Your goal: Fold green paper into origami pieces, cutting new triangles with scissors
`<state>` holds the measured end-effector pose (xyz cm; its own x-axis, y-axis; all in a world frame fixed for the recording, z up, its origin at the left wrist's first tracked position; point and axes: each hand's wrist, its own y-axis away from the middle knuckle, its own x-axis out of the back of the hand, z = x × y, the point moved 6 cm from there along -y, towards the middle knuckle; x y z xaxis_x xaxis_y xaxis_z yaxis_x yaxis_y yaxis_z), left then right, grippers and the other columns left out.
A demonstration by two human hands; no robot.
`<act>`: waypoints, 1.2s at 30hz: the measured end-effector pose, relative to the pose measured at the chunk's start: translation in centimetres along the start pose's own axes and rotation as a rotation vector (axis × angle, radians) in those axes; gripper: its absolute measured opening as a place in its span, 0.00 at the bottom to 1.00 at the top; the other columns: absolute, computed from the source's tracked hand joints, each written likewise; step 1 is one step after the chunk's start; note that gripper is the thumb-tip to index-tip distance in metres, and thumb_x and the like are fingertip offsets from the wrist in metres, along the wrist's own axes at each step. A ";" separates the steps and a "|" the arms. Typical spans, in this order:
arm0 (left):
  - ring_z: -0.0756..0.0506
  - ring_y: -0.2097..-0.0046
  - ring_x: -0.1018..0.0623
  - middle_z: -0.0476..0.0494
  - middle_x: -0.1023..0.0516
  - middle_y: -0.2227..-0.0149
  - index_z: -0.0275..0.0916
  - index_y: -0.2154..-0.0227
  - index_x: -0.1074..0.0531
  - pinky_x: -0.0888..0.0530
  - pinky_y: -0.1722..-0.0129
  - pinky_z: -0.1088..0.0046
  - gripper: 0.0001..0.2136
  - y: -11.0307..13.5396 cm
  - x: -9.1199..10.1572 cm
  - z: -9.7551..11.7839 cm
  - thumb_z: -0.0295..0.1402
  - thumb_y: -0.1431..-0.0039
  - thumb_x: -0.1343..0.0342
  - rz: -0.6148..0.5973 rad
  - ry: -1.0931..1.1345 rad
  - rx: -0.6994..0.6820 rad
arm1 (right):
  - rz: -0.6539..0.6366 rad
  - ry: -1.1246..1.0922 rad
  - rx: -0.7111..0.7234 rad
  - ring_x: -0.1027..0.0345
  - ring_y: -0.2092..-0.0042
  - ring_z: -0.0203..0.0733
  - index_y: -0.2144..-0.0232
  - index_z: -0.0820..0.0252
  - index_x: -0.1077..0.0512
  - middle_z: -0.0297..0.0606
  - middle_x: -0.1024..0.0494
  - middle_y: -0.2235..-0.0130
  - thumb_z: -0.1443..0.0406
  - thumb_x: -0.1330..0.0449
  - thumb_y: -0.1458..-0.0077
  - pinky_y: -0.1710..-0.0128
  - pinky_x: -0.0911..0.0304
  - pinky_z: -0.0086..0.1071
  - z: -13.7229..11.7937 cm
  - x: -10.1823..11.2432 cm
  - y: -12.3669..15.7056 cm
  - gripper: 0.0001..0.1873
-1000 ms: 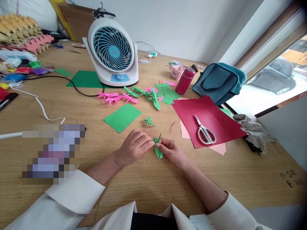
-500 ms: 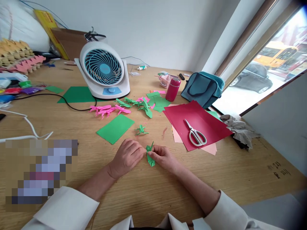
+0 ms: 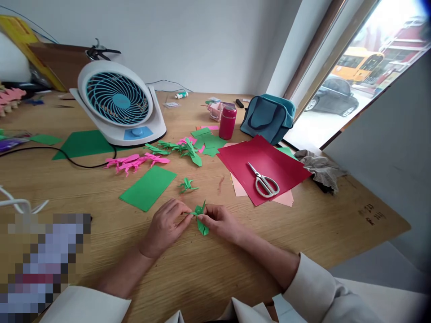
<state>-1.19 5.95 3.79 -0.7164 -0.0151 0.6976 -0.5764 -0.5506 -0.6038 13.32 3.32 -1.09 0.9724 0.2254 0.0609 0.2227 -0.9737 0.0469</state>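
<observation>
Between my hands is a small green folded-paper figure (image 3: 202,227) with thin pointed limbs sticking out. My right hand (image 3: 220,220) pinches its body between thumb and fingers from the right. On the other side, the thumb and forefinger of my left hand (image 3: 168,224) close on a thin limb that points left. Just beyond my hands, another small green folded figure (image 3: 187,185) stands on the wooden table. A stack of green paper (image 3: 148,188) lies past my left hand. Further back are several pink folded figures (image 3: 131,162) and several green folded figures (image 3: 191,152).
White-handled scissors (image 3: 266,185) lie on dark red sheets (image 3: 286,168) at the right. A white fan (image 3: 117,103) stands back left, its black cable (image 3: 77,162) running across the table (image 3: 202,287). A red flask (image 3: 228,122) and a teal bag (image 3: 266,119) stand at the back.
The view has swung to the right, so everything sits further left. My left fingers have shifted from a bunched grip at the figure's edge to a pinch on its left limb.
</observation>
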 end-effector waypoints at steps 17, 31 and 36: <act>0.49 0.68 0.27 0.48 0.27 0.71 0.37 0.71 0.29 0.30 0.67 0.75 0.08 0.0 -1.4 -1.6 0.35 0.38 0.46 -0.212 0.379 0.297 | 0.115 0.389 0.259 0.46 0.72 0.33 0.76 0.57 0.41 0.28 0.38 0.74 0.64 0.43 0.43 0.70 0.49 0.28 -2.0 0.0 0.9 0.12; 0.51 0.71 0.31 0.51 0.30 0.74 0.37 0.74 0.31 0.32 0.70 0.77 0.07 0.3 -2.3 -2.2 0.33 0.43 0.44 -0.184 0.556 0.482 | 0.081 0.282 0.216 0.45 0.72 0.32 0.72 0.59 0.33 0.28 0.36 0.74 0.62 0.41 0.42 0.72 0.49 0.27 -1.9 0.1 1.0 0.08; 0.51 0.71 0.30 0.51 0.30 0.75 0.37 0.76 0.31 0.32 0.69 0.76 0.08 0.1 -1.9 -2.3 0.34 0.46 0.40 -0.082 0.669 0.552 | 0.051 0.186 0.119 0.46 0.73 0.32 0.70 0.61 0.31 0.29 0.36 0.75 0.58 0.42 0.40 0.74 0.51 0.27 -1.1 0.3 0.7 0.12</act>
<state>-0.77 7.86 1.57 -0.8615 0.4403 0.2528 -0.4871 -0.8572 -0.1672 13.65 2.71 0.05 0.9555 0.1671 0.2430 0.1910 -0.9785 -0.0782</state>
